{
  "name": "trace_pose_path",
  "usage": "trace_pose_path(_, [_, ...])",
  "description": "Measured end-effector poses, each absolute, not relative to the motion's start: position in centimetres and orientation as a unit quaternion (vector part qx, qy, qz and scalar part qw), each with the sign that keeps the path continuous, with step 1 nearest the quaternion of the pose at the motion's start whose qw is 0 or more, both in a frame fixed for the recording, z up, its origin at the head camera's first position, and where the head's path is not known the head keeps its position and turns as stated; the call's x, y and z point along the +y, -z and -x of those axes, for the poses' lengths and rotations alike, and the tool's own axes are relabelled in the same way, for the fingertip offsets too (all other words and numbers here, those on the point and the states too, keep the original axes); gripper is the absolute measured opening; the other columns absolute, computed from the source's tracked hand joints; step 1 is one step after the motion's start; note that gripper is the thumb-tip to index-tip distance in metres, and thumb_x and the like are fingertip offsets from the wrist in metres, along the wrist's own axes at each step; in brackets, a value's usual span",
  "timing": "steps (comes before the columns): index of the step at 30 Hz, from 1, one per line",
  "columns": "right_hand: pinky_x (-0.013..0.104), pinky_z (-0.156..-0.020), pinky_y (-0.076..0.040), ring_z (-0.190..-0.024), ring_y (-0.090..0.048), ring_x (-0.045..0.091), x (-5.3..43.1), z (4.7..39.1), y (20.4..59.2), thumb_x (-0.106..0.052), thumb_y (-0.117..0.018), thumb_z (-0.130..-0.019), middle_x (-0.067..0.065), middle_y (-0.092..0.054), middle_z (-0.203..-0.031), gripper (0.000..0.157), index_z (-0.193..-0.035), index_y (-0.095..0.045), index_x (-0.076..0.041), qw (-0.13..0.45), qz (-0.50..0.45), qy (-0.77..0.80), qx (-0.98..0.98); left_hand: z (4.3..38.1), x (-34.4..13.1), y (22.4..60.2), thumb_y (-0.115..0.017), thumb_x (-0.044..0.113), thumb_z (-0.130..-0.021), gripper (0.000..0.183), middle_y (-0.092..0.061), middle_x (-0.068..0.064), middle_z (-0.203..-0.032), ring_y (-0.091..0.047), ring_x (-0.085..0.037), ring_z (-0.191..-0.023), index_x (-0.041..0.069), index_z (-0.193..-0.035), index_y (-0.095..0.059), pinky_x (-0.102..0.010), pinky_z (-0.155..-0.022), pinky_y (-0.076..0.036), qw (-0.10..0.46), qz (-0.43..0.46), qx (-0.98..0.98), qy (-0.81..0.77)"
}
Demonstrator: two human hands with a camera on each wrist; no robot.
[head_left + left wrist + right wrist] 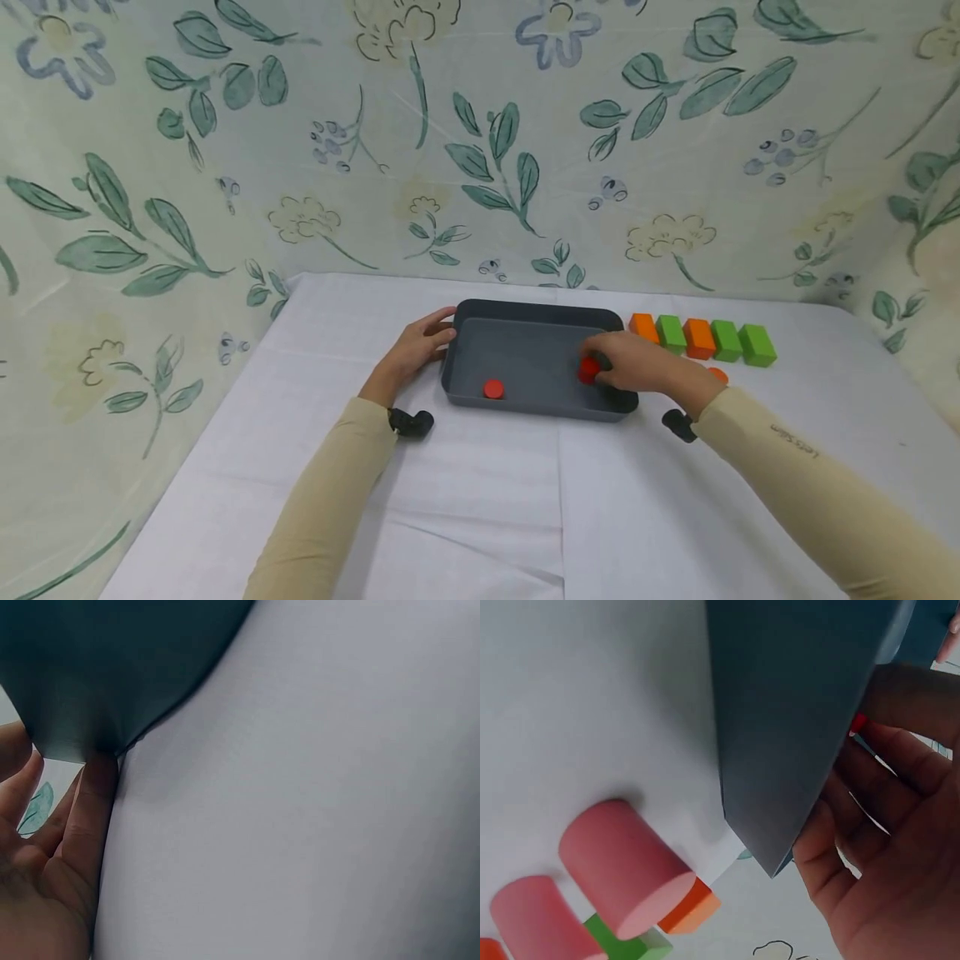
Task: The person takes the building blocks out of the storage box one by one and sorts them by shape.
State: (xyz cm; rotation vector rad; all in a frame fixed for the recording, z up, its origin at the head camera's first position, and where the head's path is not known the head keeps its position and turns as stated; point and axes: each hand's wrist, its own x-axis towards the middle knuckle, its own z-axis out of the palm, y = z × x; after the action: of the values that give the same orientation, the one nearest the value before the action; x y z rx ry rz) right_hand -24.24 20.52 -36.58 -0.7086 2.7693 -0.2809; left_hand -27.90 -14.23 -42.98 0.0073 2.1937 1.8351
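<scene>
A dark grey rectangular tray (525, 354) lies on the white-covered table. Inside it, my right hand (633, 360) pinches a red cylinder (588, 370) near the tray's right end. Only a sliver of that red cylinder (858, 724) shows past the tray wall in the right wrist view. Another red cylinder (493, 389) stands in the tray's front left part. My left hand (415, 347) rests its extended fingers against the tray's left side. The left wrist view shows the left hand's fingertips (101, 769) touching the tray's outer wall (97, 675).
Right of the tray is a row of orange blocks (700, 339) and green blocks (758, 345). An orange round piece (718, 375) is partly hidden by my right forearm. Two pinkish-red cylinders (626, 866) stand outside the tray wall. A floral cloth (480, 150) hangs behind the table.
</scene>
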Motion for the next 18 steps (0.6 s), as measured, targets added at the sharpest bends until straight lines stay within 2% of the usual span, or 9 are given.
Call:
trace_pose_path(5, [0.039,-0.086,-0.06,-0.087,-0.059,0.02,20.8,24.5,36.8,-0.008,-0.071,-0.088,0.008,-0.069,-0.106,0.033,-0.12,-0.064,-0.007,0.133,0.253,0.119,0.951,27.8,-14.1,42.9,-0.059,0.019,-0.1,0.055,-0.043,-0.013,-0.155,-0.046,-0.029,-0.141,0.029,-0.151,-0.042,-0.046,-0.116,-0.044,0.138,0.002,0.763,-0.631])
trace_pose_path(9, [0.034,-0.079,-0.059,-0.085,-0.058,0.019,21.1,24.6,36.7,-0.007,-0.069,-0.088,0.007,-0.069,-0.103,0.031,-0.119,-0.064,-0.007,0.121,0.265,0.146,0.945,27.8,-14.1,42.9,-0.059,0.019,-0.099,0.055,-0.043,-0.013,-0.155,-0.047,-0.029,-0.141,0.03,-0.15,-0.043,-0.046,-0.116,-0.044,0.137,0.003,0.766,-0.629])
trace_pose_path(18, [0.037,-0.083,-0.058,-0.092,-0.056,0.021,21.6,24.1,36.5,-0.011,-0.066,-0.09,0.009,-0.065,-0.108,0.03,-0.12,-0.064,-0.006,0.092,0.265,0.165,0.946,27.9,-14.0,43.2,-0.058,0.019,-0.1,0.054,-0.043,-0.014,-0.155,-0.047,-0.03,-0.141,0.029,-0.151,-0.043,-0.046,-0.116,-0.044,0.137,-0.006,0.766,-0.628])
